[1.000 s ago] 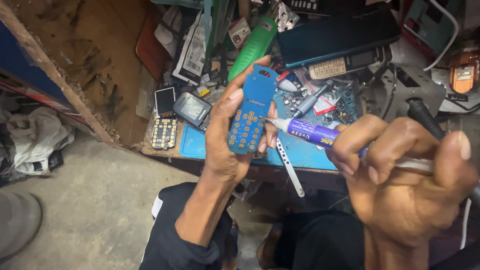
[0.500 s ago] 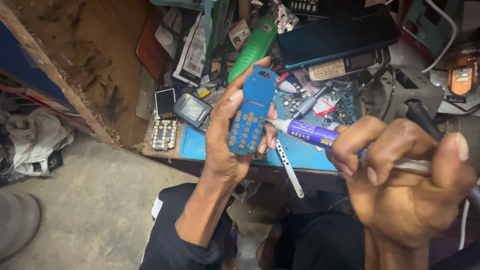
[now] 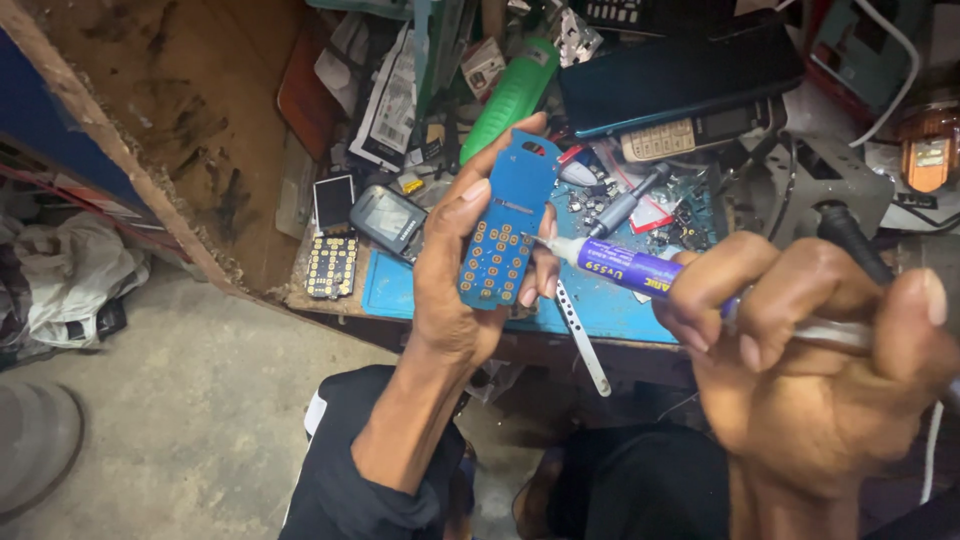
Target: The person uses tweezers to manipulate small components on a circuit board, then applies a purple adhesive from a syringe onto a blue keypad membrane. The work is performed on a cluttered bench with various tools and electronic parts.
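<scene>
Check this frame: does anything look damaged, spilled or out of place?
The bench is heaped with loose phone parts: a bare keypad board and a small phone lie by its left edge. Its wooden side wall is chipped and stained. The left hand holds a blue board; the right hand aims a syringe at it.

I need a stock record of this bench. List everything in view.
circuit board: 1, blue with gold pads, upright in left hand
syringe tube: 1, purple label, in right hand, tip at the board
green handle: 1, green, behind the board
keypad board: 1, dark with gold pads, bench edge
blue mat: 1, blue, under the clutter
left hand: grip closed around the board
right hand: grip closed around the syringe tube
</scene>
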